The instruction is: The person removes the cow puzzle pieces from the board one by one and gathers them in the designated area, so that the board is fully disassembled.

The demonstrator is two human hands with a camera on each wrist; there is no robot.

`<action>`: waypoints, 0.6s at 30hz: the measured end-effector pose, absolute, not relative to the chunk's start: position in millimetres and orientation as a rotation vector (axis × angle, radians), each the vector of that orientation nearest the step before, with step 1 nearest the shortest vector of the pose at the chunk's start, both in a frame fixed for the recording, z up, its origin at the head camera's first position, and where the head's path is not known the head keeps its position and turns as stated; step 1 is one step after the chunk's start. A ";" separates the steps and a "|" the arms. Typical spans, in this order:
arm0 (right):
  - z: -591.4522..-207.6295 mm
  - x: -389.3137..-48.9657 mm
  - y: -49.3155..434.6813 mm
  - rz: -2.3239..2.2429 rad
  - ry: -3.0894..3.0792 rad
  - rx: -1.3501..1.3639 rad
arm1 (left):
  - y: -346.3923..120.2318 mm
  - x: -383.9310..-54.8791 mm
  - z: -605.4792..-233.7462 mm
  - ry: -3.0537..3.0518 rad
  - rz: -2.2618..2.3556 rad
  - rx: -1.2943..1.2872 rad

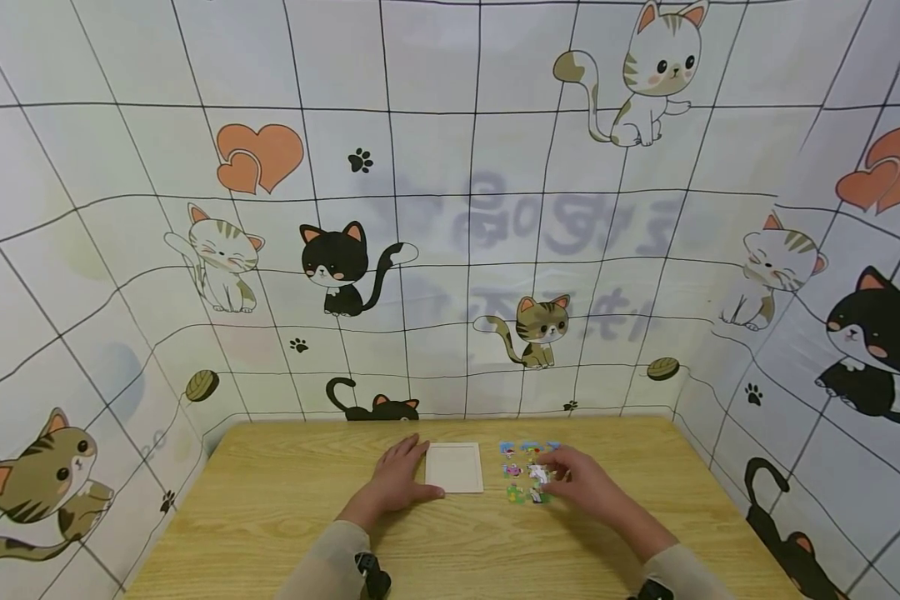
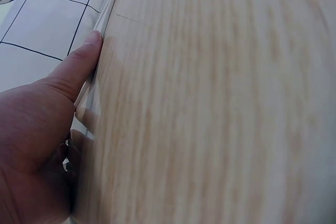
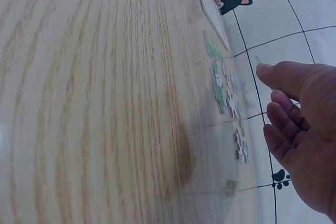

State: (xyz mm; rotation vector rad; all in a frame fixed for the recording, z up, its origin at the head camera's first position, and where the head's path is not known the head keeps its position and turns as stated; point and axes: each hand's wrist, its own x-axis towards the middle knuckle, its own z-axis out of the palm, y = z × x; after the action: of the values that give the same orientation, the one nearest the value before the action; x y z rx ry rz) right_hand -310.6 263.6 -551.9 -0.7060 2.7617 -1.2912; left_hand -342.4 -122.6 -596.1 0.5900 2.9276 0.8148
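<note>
A flat, pale square puzzle tray (image 1: 453, 468) lies on the table, bare inside. My left hand (image 1: 399, 477) rests at its left side, thumb on the near left corner and fingers along the left edge. In the left wrist view the straight thumb (image 2: 79, 66) touches the tray's thin edge. Several colourful puzzle pieces (image 1: 515, 493) lie in rows to the tray's right. Over their right side, my right hand (image 1: 581, 482) pinches a whitish puzzle piece (image 1: 537, 473) between thumb and fingers. The right wrist view shows this hand (image 3: 310, 114) raised above the table, with only a thin sliver at the thumb tip.
The wooden table (image 1: 285, 500) reaches back to a fabric wall (image 1: 435, 333) printed with cats and grid lines. Similar fabric hangs on both sides. Loose pieces (image 3: 231, 98) lie flat under the right hand.
</note>
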 end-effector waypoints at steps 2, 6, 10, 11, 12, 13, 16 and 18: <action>-551.4 -309.2 267.1 -1.285 2.757 -0.699 | -122.9 -342.3 -596.5 2.925 0.814 0.589; -552.2 -306.5 275.0 -1.291 2.745 -0.693 | -123.0 -341.8 -595.8 2.922 0.833 0.601; -556.1 -305.1 283.3 -1.283 2.764 -0.686 | -123.1 -341.5 -595.0 2.924 0.846 0.621; -557.1 -304.8 285.3 -1.279 2.770 -0.679 | -123.1 -341.7 -595.3 2.926 0.843 0.625; -558.1 -304.7 287.2 -1.271 2.779 -0.674 | -123.2 -341.9 -595.7 2.927 0.841 0.624; -559.1 -304.7 289.0 -1.261 2.786 -0.666 | -123.1 -342.1 -596.2 2.928 0.835 0.622; -560.4 -304.6 293.4 -1.245 2.792 -0.640 | -122.8 -342.2 -596.5 2.933 0.829 0.613; -560.4 -304.3 295.4 -1.234 2.796 -0.629 | -122.5 -341.8 -595.7 2.932 0.826 0.603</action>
State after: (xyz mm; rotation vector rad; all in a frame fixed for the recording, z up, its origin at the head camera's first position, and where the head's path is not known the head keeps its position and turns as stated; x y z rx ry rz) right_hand -304.3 295.4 -560.4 -0.6289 2.7959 -1.2344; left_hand -341.8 -122.5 -595.7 0.6030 2.9317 0.8258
